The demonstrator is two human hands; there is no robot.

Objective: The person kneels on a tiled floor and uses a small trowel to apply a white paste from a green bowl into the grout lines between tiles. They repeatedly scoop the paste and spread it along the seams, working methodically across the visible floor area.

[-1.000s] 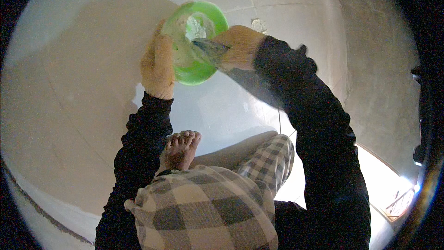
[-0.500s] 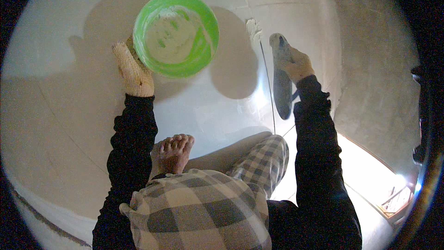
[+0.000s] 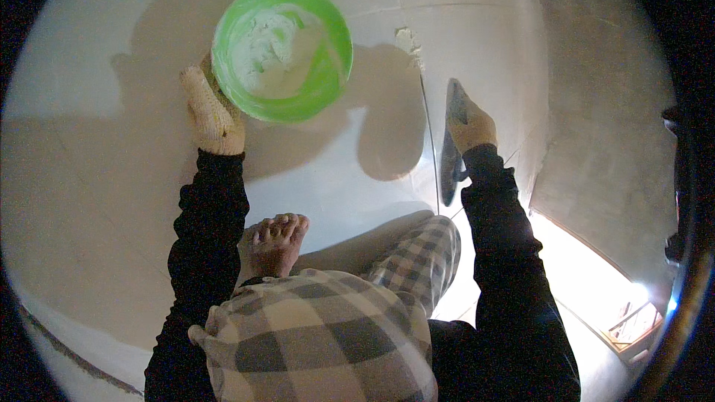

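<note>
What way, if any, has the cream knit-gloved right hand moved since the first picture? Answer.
Yes: the right hand has gone from left of the small pale dab to its right, and lower.

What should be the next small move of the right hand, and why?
Probably, the gloved right hand should draw the pale, lumpy paste along the thin dark line with its long, dark, flat-bladed tool: the paste sits at the line's upper end, and the line below looks uncovered.

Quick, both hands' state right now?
Left hand: holding the bowl at its left side, fingers partly hidden.
Right hand: closed, holding the trowel.
</note>
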